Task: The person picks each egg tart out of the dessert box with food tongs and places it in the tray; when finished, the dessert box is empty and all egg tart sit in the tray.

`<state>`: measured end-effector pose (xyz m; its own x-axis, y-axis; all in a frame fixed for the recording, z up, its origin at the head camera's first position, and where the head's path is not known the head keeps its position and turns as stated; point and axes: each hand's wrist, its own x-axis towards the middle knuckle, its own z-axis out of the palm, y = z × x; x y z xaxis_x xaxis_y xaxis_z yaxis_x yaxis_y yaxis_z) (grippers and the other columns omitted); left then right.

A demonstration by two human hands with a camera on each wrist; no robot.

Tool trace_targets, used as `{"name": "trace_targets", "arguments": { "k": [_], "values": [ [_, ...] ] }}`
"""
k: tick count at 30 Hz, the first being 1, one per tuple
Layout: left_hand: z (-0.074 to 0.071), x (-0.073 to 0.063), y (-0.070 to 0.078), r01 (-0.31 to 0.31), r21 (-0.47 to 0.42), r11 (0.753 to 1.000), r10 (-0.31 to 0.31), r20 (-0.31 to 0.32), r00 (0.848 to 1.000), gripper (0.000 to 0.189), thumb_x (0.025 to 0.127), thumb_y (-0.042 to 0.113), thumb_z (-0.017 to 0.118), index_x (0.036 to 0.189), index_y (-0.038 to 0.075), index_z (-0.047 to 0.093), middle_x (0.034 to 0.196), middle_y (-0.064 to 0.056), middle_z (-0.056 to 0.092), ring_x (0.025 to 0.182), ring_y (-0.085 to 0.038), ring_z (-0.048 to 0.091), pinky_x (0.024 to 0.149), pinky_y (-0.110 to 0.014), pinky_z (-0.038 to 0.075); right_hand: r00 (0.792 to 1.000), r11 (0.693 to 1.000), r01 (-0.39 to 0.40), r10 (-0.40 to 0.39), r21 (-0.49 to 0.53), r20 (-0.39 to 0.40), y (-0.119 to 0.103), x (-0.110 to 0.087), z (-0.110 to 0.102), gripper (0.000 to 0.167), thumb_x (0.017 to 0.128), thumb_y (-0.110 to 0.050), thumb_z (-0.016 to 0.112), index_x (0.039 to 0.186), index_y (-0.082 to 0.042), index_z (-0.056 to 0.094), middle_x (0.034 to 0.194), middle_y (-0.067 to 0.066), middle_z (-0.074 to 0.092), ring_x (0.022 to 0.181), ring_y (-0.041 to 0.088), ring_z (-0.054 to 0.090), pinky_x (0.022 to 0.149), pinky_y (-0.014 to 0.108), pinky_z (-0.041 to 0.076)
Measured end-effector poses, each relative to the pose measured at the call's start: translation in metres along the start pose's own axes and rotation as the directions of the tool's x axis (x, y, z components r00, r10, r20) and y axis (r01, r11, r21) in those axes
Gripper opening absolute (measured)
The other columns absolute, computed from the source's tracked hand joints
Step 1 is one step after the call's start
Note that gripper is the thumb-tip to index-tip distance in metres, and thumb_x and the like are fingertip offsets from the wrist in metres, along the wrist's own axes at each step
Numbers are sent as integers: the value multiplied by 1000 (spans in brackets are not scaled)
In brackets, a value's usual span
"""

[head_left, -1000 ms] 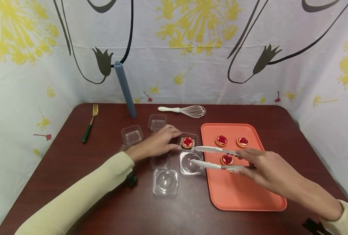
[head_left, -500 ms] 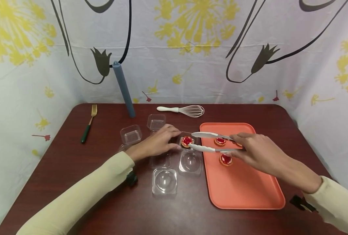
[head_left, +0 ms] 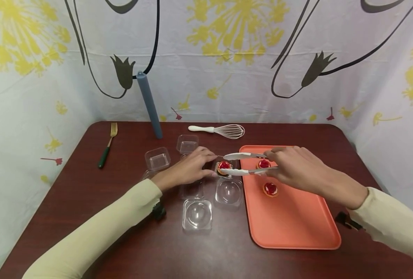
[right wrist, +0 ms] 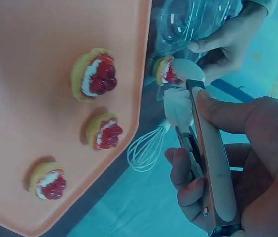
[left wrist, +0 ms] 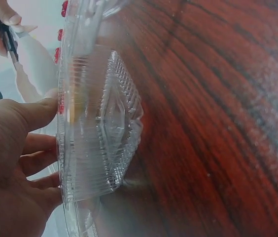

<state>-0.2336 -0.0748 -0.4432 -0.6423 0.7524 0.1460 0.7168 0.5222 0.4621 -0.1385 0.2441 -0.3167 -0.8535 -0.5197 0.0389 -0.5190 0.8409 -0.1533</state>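
Note:
My left hand (head_left: 190,167) holds the left rim of a clear plastic container (left wrist: 92,123), thumb and fingertips against its edge. A small fruit tart (head_left: 223,166) with red topping and white cream sits in that container. My right hand (head_left: 298,172) grips metal tongs (right wrist: 213,153) with white tips. In the head view the tips stand apart, one behind the tart and one overlapping its front. Several like tarts lie on the orange tray (head_left: 293,221): one near the middle (head_left: 270,189), one behind it (head_left: 263,164), and another (right wrist: 48,182) showing in the right wrist view.
Other clear containers stand on the left, one (head_left: 158,158) beside another (head_left: 187,143). Clear domed lids (head_left: 197,215) lie in front. A white whisk (head_left: 223,131), a blue rolling pin (head_left: 149,104) and a green-handled fork (head_left: 108,145) are along the back.
My right hand has moved the tongs back and to the left, from in front of the container to over the tart. My left hand has stayed at the container.

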Motion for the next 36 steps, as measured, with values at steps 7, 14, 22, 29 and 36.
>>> {"name": "trace_targets", "arguments": {
  "k": [7, 14, 22, 29, 36],
  "values": [
    [-18, -3, 26, 38, 45, 998, -40, 34, 999, 67, 100, 34, 84, 149, -7, 64, 148, -17, 67, 143, -33, 53, 124, -45, 43, 999, 999, 6, -4, -46, 50, -7, 11, -8, 24, 90, -23, 92, 85, -18, 70, 76, -7, 60, 55, 12, 44, 48, 32, 37],
    [-18, -2, 27, 43, 50, 998, -45, 41, 998, 68, 100, 36, 84, 149, -7, 63, 149, -17, 67, 144, -34, 52, 126, -46, 41, 995, 995, 10, -1, -96, 102, -12, 19, -13, 22, 90, -29, 94, 92, -14, 78, 82, -1, 67, 58, 13, 51, 49, 32, 42],
    [-18, -2, 26, 37, 52, 998, -40, 38, 998, 67, 100, 35, 84, 149, -7, 64, 148, -17, 67, 144, -34, 52, 126, -45, 41, 990, 995, -11, 25, -103, 140, -16, 26, -13, 23, 92, -28, 92, 102, -11, 82, 89, 3, 72, 61, 14, 55, 51, 32, 45],
    [-19, -3, 27, 39, 59, 998, -41, 38, 998, 66, 100, 34, 84, 148, -7, 64, 148, -17, 67, 143, -34, 52, 125, -46, 42, 991, 994, -7, 22, -113, 134, -21, 30, -17, 18, 90, -25, 92, 93, -12, 79, 77, -3, 63, 59, 15, 52, 51, 34, 42],
    [-18, -2, 28, 57, 63, 996, -60, 43, 997, 66, 101, 34, 84, 149, -7, 64, 149, -17, 66, 144, -34, 51, 125, -46, 41, 991, 992, 8, 9, -125, 134, -27, 30, -17, 19, 90, -25, 93, 91, -14, 79, 77, -3, 63, 58, 15, 51, 50, 33, 41]
  ]
}}
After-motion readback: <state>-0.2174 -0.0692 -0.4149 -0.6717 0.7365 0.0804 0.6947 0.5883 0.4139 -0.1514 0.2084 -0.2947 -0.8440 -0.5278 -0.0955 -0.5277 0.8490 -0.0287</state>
